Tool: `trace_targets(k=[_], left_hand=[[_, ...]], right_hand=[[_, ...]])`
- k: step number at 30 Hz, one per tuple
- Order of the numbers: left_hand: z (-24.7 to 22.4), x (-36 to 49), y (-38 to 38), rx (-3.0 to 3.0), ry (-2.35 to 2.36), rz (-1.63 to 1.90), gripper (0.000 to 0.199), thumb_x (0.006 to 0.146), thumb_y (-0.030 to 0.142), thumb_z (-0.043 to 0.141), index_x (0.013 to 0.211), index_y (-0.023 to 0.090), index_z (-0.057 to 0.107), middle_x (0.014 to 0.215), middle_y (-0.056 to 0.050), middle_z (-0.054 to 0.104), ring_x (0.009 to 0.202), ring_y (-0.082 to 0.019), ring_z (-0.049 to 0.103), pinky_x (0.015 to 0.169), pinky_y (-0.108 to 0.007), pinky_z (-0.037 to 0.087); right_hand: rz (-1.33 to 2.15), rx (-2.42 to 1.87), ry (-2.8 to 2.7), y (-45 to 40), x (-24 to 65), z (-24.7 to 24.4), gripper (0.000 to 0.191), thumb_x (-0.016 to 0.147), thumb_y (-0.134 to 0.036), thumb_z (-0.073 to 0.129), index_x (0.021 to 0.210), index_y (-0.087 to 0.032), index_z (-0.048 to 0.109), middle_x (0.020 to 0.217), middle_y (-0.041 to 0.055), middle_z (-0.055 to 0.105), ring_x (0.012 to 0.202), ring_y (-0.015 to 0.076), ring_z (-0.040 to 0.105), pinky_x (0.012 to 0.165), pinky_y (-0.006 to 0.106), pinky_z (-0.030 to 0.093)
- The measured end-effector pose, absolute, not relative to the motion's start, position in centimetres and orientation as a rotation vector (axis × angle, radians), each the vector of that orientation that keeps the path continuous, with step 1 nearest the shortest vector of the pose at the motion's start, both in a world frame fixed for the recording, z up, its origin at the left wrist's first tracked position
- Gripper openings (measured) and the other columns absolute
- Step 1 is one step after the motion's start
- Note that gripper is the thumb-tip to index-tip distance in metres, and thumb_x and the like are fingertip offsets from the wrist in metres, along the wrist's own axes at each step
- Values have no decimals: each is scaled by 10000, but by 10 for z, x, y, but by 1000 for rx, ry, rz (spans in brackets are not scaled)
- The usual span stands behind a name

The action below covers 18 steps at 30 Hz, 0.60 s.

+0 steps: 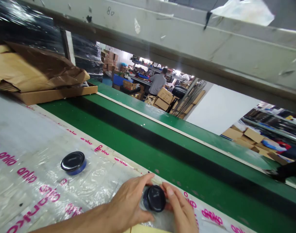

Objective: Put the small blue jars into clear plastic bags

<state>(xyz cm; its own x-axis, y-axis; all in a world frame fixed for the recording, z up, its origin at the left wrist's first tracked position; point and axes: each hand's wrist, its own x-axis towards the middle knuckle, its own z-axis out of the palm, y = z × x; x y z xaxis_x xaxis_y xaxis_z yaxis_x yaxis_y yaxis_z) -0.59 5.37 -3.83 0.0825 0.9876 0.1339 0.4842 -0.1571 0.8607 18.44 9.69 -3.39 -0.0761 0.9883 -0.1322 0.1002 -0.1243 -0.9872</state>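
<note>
My left hand (128, 202) and my right hand (179, 208) grip a round container with a glossy black lid (154, 198) from either side, just above a clear plastic sheet with pink "anko" print (41, 181). Blue shows along the container's lower side. A similar black-lidded container with a blue base (73, 163) stands on the sheet, left of my hands. The sheet lies on the work surface, and its printed edge runs along a green conveyor belt (148, 136).
A cardboard tray with brown paper (53, 95) sits at the far left, beyond the sheet. A grey overhead beam (186, 42) crosses the view above the belt. Past it, a co-worker (157, 84) stands among cardboard boxes and shelves. A dark sleeve (286, 170) enters at the right.
</note>
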Motion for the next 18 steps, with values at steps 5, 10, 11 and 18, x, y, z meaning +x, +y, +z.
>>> trace_targets(k=[5,10,11,18], left_hand=[[-52,-21,62,1750,1268,1024,1196,643,89,890,1572,396,202,1375,-22,554,1242,-288,549,1118,-432,433],[-52,-25,66,1752,1197,1053,1083,617,90,700,1572,347,259,1348,-40,573,1226,-290,551,1118,-462,439],[-51,-25,66,1742,1216,1046,1092,598,80,695,1569,338,267,1348,-44,574,1222,-292,551,1120,-467,438],[-49,-19,66,1699,1317,1037,1139,581,7,693,1561,364,234,1374,-29,553,1234,-269,539,1126,-465,437]], right_hand=[[1006,-1280,-1800,93,186,-39,639,690,-391,727,1295,-191,673,1353,102,664,1212,303,641,918,374,574],[846,-1235,-1917,94,186,-49,583,678,-333,652,1246,-203,675,1305,88,689,1192,309,655,989,425,545],[831,-1207,-1905,96,186,-51,571,691,-328,630,1248,-206,661,1303,84,685,1191,301,654,962,411,559],[541,-974,-1870,109,191,-60,584,745,-220,580,1325,-271,548,1379,53,623,1320,281,552,1104,427,462]])
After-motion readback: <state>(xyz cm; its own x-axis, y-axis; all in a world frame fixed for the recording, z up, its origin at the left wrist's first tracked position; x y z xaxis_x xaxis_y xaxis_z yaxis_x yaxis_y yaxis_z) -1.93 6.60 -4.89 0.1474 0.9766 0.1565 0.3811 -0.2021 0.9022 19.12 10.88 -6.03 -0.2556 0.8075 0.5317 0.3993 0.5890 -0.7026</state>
